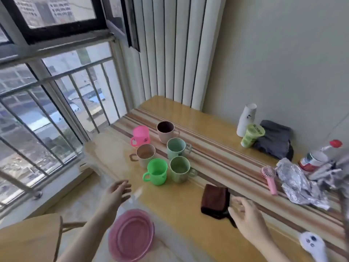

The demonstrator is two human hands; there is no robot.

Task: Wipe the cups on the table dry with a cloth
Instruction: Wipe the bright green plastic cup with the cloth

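Several cups stand upright in a cluster on the wooden table point(175, 203): a bright pink cup point(141, 136), a dusty pink cup point(166, 132), a beige cup point(145, 155), two pale green cups point(176, 148) point(180, 169), and a bright green cup point(156, 171) nearest me. A folded dark brown cloth point(215, 201) lies flat to their right. My left hand point(115, 193) hovers open, short of the bright green cup. My right hand point(247, 216) is open just right of the cloth, its fingers over the cloth's near edge, holding nothing.
A pink round lid or basin point(131, 234) sits at the near table edge. Along the right wall: stacked white paper cups point(245, 120), a green drink cup point(252, 135), a grey cloth point(273, 140), a pink hand fan point(269, 177), crumpled foil point(298, 184), bottles. A wooden chair point(28, 241) is bottom left.
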